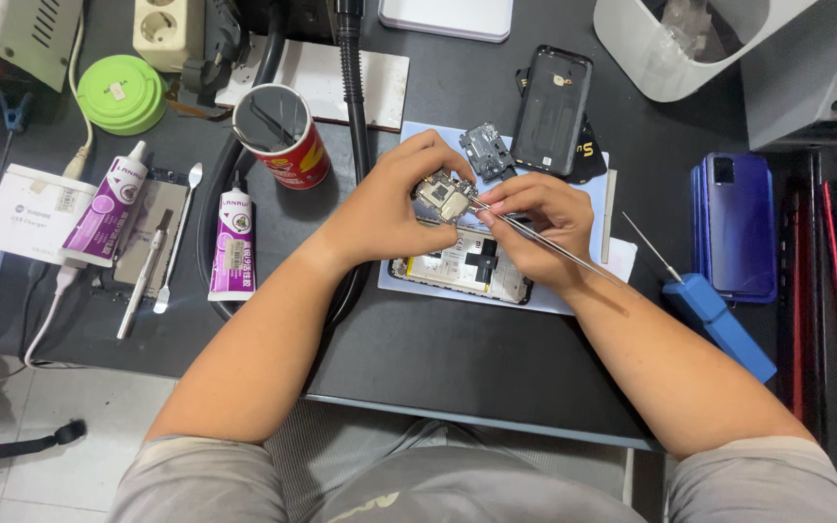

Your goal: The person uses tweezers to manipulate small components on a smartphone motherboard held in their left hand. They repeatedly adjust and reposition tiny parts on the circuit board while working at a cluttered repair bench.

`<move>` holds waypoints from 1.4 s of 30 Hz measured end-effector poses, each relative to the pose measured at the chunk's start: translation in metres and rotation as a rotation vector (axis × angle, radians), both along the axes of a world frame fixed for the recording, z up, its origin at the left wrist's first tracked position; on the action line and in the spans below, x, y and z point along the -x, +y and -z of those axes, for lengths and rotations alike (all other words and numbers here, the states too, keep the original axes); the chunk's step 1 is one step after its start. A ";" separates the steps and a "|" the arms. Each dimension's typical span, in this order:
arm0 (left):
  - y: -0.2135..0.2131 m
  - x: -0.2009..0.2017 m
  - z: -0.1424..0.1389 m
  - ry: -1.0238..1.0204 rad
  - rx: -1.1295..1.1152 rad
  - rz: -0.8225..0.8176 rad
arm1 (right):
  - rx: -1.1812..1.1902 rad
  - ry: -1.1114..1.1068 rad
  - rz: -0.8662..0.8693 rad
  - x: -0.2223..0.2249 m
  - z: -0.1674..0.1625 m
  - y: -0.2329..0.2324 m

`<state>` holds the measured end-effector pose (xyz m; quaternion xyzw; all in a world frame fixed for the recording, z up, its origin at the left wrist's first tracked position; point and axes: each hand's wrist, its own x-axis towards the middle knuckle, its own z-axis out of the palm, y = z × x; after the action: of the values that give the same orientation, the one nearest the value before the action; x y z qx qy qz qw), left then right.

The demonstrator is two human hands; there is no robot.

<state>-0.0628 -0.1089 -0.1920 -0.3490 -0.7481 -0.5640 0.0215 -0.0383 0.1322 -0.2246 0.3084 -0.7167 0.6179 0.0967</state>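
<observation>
Just above the opened phone with its white insides (462,266), the left hand (389,208) pinches a small metal-shielded circuit board (441,196) while the right hand (544,228) clasps thin steel tweezers (535,235), tips on it, apparently mid-disassembly, needing steady, delicate prying.

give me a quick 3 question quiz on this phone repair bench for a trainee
1. True or false: the right hand holds tweezers.
2. What does the left hand hold? A) circuit board B) glue tube C) red cup
3. Fill in: the opened phone lies on a pale ____.

Key:
1. True.
2. A, the circuit board.
3. Mat, on the black table.
</observation>
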 end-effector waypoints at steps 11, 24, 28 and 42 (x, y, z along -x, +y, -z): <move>-0.003 -0.001 0.004 0.054 -0.016 0.001 | -0.013 0.022 0.023 -0.005 0.000 -0.005; 0.003 0.000 0.006 0.077 0.017 -0.054 | 0.047 0.016 0.053 0.001 0.007 -0.001; 0.008 0.003 0.004 0.017 0.049 -0.056 | 0.148 -0.094 0.052 0.003 0.009 0.002; 0.010 0.003 0.002 0.009 0.122 -0.094 | 0.065 -0.092 0.183 0.008 0.019 0.014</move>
<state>-0.0659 -0.0984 -0.1937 -0.3167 -0.7964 -0.5143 0.0298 -0.0464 0.1457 -0.2439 0.2097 -0.7253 0.6427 0.1299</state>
